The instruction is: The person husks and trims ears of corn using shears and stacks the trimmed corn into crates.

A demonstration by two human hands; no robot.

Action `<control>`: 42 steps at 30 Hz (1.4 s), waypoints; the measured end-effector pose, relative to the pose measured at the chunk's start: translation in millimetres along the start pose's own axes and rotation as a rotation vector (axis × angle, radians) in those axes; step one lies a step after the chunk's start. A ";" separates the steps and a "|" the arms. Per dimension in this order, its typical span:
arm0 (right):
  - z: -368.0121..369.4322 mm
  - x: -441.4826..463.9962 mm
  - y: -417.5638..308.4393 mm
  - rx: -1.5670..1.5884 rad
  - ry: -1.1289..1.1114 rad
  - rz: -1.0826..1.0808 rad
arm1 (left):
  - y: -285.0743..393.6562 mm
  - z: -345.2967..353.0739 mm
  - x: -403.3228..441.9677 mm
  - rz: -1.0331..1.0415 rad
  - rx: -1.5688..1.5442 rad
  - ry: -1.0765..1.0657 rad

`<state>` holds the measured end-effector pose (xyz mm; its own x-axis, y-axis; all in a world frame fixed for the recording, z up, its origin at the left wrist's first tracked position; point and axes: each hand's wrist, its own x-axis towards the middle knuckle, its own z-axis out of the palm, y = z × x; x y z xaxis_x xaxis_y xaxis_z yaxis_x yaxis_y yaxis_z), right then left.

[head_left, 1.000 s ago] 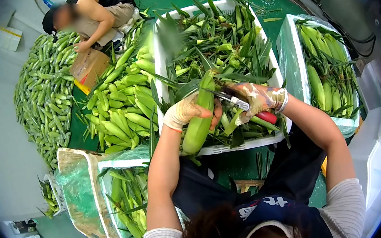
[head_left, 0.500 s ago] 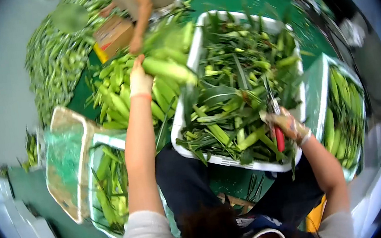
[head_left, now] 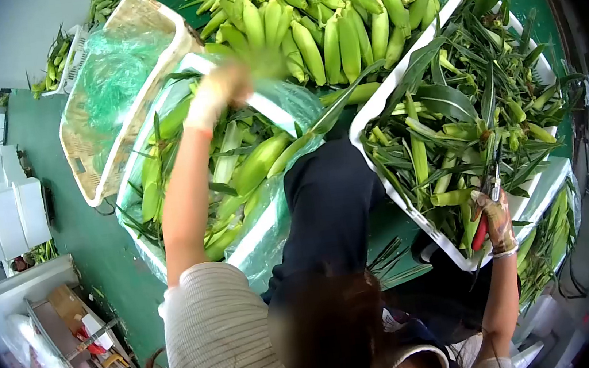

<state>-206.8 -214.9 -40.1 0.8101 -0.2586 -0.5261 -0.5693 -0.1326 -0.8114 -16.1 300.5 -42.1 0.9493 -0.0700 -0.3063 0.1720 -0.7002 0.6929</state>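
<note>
My left hand [head_left: 220, 90], smeared by motion, is over the far rim of a white crate [head_left: 254, 244] lined with green plastic. Its fingers are too blurred to show whether they hold anything. Inside that crate lie green corn ears [head_left: 262, 162] in their husks. Gloved, my right hand [head_left: 498, 221] grips pruning shears [head_left: 480, 232] by their red handles, blades pointing away from me. The shears are above the near right part of a white crate [head_left: 403, 204] heaped with cut corn leaves and stalk ends [head_left: 448, 121].
Beyond both crates a large pile of corn ears [head_left: 343, 38] covers the green floor [head_left: 82, 225]. A tan crate [head_left: 79, 163] with green plastic film leans at the left. More corn stands in a plastic-lined crate [head_left: 556, 185] at the right. White boxes [head_left: 12, 219] are stacked far left.
The view has swung left and down. My left hand has come from beside a corn ear at the pile to the left crate. My right hand keeps hold of the pruning shears.
</note>
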 end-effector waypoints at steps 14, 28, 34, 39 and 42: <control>20.5 -28.7 -3.3 -0.552 -0.057 -0.435 | -23.0 -46.2 -161.6 -0.065 -0.664 0.051; 22.0 -69.7 -101.1 -0.578 0.073 -0.901 | 248.9 99.5 -30.8 0.048 -0.646 -1.443; -4.1 -53.1 -67.3 -0.430 0.057 -0.561 | 284.4 152.9 -18.9 -0.100 -0.552 -1.427; -6.1 -24.8 -37.0 -0.593 0.142 -0.515 | 292.4 177.8 6.1 -0.314 -0.342 -1.471; -29.9 -18.0 -17.6 -0.729 0.093 -0.140 | 306.9 161.9 12.8 -0.185 -0.058 -1.308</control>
<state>-215.6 -236.5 -8.8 0.8849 -0.2688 -0.3804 -0.4368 -0.7625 -0.4772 6.2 -30.3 60.9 -0.0367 -0.6297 -0.7760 0.3129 -0.7447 0.5895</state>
